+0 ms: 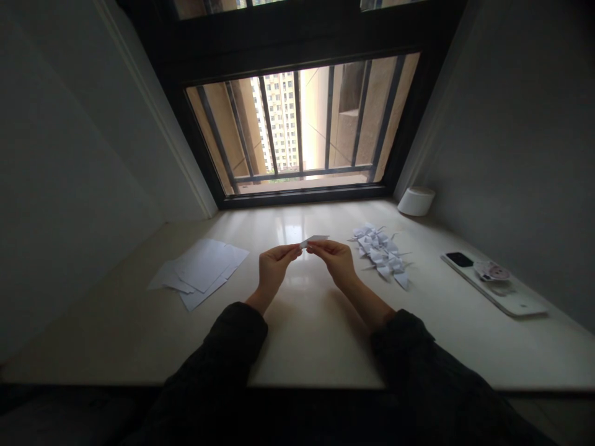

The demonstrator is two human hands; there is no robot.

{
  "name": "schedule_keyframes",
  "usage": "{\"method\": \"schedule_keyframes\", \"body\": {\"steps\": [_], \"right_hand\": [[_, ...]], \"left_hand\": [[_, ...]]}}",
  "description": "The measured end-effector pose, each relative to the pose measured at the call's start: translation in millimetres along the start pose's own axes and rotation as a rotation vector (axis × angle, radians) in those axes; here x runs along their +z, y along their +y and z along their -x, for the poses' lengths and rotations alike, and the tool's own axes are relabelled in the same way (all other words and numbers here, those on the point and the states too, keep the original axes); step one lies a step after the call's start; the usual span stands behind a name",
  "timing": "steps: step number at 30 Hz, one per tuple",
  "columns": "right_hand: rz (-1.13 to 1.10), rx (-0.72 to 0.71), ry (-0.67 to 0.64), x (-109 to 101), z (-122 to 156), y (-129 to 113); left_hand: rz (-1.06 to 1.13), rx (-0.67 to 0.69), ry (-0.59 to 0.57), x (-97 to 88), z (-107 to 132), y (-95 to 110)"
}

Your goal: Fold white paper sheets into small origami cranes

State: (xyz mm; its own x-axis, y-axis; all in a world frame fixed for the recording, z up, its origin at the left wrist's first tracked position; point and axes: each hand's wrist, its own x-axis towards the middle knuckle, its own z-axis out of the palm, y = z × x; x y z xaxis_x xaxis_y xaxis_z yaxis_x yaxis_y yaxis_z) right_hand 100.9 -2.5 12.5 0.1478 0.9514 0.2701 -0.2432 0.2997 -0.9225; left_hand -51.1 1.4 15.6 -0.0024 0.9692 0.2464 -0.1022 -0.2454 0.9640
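Dark sleeves are extending from below. Left grip and right grip are both pinched shut on a white paper strip, its long axis running crosswise, rising rightward, lying mostly toward the right grip. Folded paper pieces are heaped beyond; loose sheets are lying leftward on the table.

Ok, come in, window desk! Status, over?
Left hand, right hand pinching one small white paper strip. Folded white paper cranes piled right. Loose white paper sheets left.

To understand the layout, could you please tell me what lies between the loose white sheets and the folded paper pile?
The head view shows the left hand and right hand holding a small paper strip.
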Motion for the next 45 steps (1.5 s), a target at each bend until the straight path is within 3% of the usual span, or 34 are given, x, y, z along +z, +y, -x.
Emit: {"method": "schedule_keyframes", "body": {"steps": [4,14,22,45], "right_hand": [[-0.029,-0.034,0.015,1,0,0],[-0.056,-0.032,0.016,1,0,0],[-0.071,-0.057,0.000,1,1,-1],[-0.022,-0.007,-0.014,-4,-2,2]], "left_hand": [[-0.024,0.063,0.000,0.1,1,2],[0.017,0.013,0.000,1.8,1,0],[-0.019,0.106,-0.009,3.9,4,0],[0.149,-0.087,-0.035,9.8,4,2]]}}
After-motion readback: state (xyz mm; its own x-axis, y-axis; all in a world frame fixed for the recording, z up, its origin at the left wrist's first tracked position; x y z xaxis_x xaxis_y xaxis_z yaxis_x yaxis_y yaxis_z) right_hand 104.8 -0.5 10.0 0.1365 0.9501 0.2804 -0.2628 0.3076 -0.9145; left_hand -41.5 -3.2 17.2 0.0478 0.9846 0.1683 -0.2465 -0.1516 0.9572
